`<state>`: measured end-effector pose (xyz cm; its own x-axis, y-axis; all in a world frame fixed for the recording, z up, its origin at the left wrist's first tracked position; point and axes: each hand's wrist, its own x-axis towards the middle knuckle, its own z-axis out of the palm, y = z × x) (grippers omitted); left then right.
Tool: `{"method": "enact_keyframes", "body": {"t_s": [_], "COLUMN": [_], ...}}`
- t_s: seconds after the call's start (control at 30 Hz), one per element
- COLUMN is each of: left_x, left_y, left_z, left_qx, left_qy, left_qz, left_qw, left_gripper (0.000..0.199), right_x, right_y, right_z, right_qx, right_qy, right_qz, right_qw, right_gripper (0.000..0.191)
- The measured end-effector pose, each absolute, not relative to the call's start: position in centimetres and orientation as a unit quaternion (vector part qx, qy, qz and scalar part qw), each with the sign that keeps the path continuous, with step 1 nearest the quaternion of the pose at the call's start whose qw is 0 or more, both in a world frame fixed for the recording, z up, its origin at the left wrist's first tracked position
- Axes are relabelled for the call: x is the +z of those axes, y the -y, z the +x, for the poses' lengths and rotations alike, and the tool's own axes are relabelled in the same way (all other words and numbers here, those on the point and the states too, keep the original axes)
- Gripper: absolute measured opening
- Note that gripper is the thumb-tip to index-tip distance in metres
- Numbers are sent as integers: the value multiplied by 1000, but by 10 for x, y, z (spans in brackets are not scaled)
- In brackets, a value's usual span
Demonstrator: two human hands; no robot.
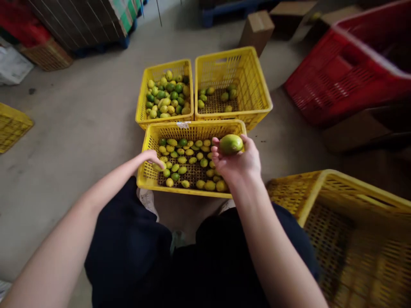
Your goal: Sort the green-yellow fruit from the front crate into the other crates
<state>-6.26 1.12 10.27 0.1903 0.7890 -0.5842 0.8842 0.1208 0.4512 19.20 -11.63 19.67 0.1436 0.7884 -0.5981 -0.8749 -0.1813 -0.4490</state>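
Observation:
My right hand point(239, 160) is raised palm up over the right side of the near yellow crate point(189, 191), its fingers curled around a large green lemon point(230, 144). At that crate's left side, my left hand point(154, 158) reaches down inside, its fingers around a yellowish lemon point(158, 167). Several yellow and green lemons lie spread over the crate's bottom. Behind it, the back left crate point(141, 102) holds a pile of lemons and the back right crate point(265, 105) holds fewer.
A large yellow crate point(316, 188) stands near my right leg. Farther right is a red crate point(316, 81), with a cardboard box point(258, 32) behind the yellow crates. Another yellow crate point(14, 126) is at the far left. My shoes are close to the near crate.

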Motion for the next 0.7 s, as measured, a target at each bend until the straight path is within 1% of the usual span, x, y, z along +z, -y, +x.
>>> {"method": "enact_keyframes", "body": {"t_s": [0.07,0.1,0.13,0.2,0.27,0.33,0.43,0.53,0.63,0.7], "left_x": [161,190,218,263,288,292,275,256,248,248], "left_y": [-17,-15,-10,8,33,57,80,92,102,107], "left_z": [-66,-67,-68,-69,-68,-63,-50,-37,-30,-30], "left_qx": [-63,-47,-3,128,263,360,433,474,480,463], "left_qy": [-628,-617,-598,-537,-454,-381,-314,-308,-342,-357], "left_qz": [662,659,654,637,611,572,519,491,477,493], "left_qw": [403,428,463,538,593,632,666,663,652,644], "left_gripper": [31,28,28,34,42,51,62,64,60,58], "right_x": [200,202,205,211,216,221,225,224,220,218], "right_y": [113,113,112,114,117,122,133,142,145,145], "right_z": [191,190,190,191,191,190,184,177,173,171], "right_qx": [659,661,658,642,635,635,618,594,575,578], "right_qy": [-46,-47,-49,-44,-25,-2,50,149,219,235], "right_qz": [-403,-407,-414,-421,-415,-398,-359,-330,-356,-377], "right_qw": [633,628,628,639,651,662,697,718,703,685], "right_gripper": [36,39,41,40,35,29,18,25,35,36]}}
